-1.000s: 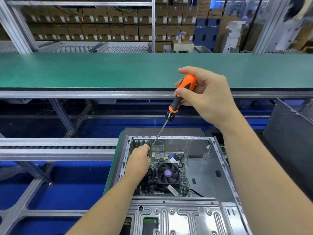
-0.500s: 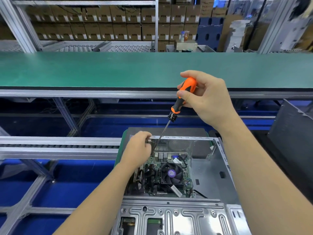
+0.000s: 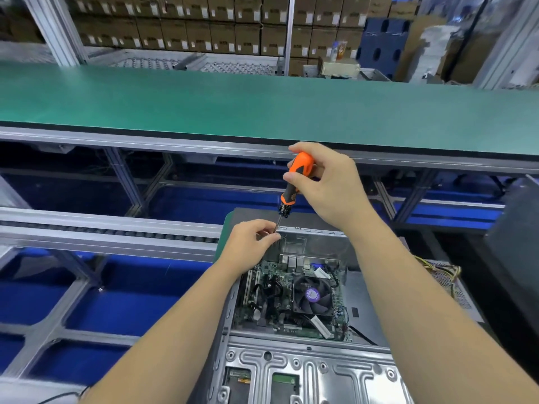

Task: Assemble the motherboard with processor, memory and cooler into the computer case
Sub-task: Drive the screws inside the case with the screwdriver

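A: Where is the board (image 3: pixel 291 298) sitting?

B: It is lying flat inside the open case (image 3: pixel 318 371), toward the far left corner, with the cooler (image 3: pixel 312 295) on top, right of centre. The memory slots are running along the left edge; whether sticks are seated in them is too small to tell.

A: And the 2 hands?

B: The right hand (image 3: pixel 326 185) is wrapping its fingers and thumb round the orange handle of the screwdriver (image 3: pixel 294 182), holding it tilted with the shaft pointing down-left. The left hand (image 3: pixel 250 246) is hovering over the case's far left rim, its fingertips pinched together around the shaft near the tip — a screw may be between them, but it is hidden.

A: How is the board likely to handle?

B: It is looking stiff but fragile — thin, light, crowded with small parts. Anyone shifting it should be taking it by bare edges, never by the fan or cables. The case is looking like rigid sheet metal, with edges probably sharp.

A: Risk?

B: The tip is pointing at a tight corner; a slip could be gouging the board, so guiding the shaft with the left fingers seems sensible.
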